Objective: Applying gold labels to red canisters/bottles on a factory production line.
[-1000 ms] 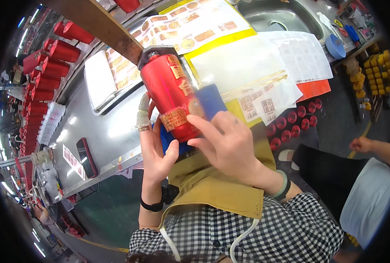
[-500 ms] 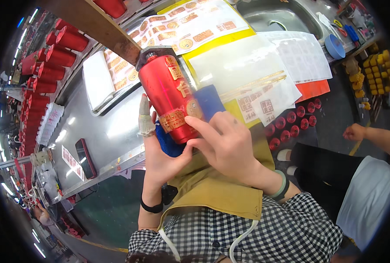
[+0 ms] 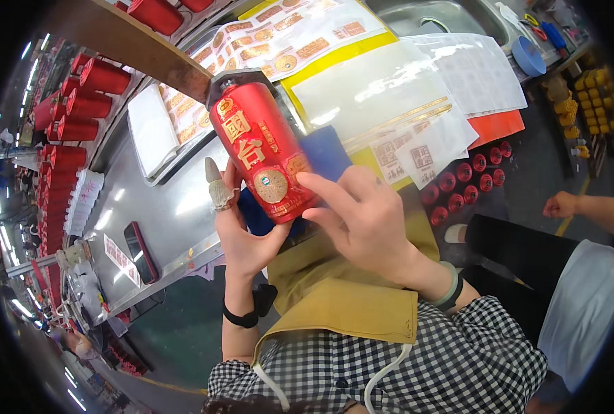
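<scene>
A glossy red bottle (image 3: 262, 152) with gold labels lies tilted, its neck end against a dark angled holder on a wooden bar. My left hand (image 3: 245, 238) holds it from the left, fingers partly hidden behind it and thumb by its base. Finger covers sit on two left fingertips. On the lower right side of the bottle, my right hand (image 3: 362, 221) presses its index finger, with the thumb by the base edge and the other fingers curled. A round gold label (image 3: 271, 185) faces up near the base. Blue cloth (image 3: 326, 153) shows behind the bottle.
Sheets of gold labels (image 3: 293, 45) lie on the metal table (image 3: 176, 200), with white sheets (image 3: 362, 83) beside them. A phone (image 3: 140, 252) rests at the left, near rows of red bottles (image 3: 89, 102). A sink (image 3: 445, 17) is at the back. Another person's hand (image 3: 562, 205) shows at right.
The bottle has turned about its long axis, bringing large gold characters and the round label toward the middle. Both hands remain on it, and the right index finger sits slightly higher.
</scene>
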Tool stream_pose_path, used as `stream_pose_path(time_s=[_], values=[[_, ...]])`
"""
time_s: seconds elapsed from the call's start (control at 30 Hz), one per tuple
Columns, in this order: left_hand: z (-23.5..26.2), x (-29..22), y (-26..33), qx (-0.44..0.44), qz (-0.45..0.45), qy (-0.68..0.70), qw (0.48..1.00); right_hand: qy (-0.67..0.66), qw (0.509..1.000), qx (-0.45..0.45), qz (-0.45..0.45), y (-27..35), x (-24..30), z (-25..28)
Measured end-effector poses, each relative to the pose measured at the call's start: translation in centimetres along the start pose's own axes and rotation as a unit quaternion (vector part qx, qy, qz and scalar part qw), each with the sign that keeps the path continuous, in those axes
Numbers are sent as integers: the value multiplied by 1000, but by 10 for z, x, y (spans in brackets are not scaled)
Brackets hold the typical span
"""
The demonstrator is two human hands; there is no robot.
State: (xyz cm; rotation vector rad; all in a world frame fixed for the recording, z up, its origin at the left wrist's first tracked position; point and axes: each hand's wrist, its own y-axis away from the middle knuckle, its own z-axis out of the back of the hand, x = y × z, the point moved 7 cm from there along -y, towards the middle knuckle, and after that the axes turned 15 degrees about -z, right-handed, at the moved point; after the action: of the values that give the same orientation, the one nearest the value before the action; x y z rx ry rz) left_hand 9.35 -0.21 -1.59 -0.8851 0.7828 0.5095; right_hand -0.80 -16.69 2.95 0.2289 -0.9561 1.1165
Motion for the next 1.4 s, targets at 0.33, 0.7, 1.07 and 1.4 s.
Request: stream_pose_path(time_s=[0.33, 0.7, 1.07, 1.4], values=[[2, 4, 4, 24, 12, -1, 1000, 0, 1000, -7, 26, 0, 5, -4], [2, 4, 5, 6, 10, 23, 1000, 44, 998, -16, 47, 5, 14, -12], [-1, 3, 1, 8, 22, 14, 1000, 11, 998, -20, 53, 15, 1, 8], [0, 7, 7, 22, 27, 10, 999, 29, 998, -2, 58, 27, 3, 4]])
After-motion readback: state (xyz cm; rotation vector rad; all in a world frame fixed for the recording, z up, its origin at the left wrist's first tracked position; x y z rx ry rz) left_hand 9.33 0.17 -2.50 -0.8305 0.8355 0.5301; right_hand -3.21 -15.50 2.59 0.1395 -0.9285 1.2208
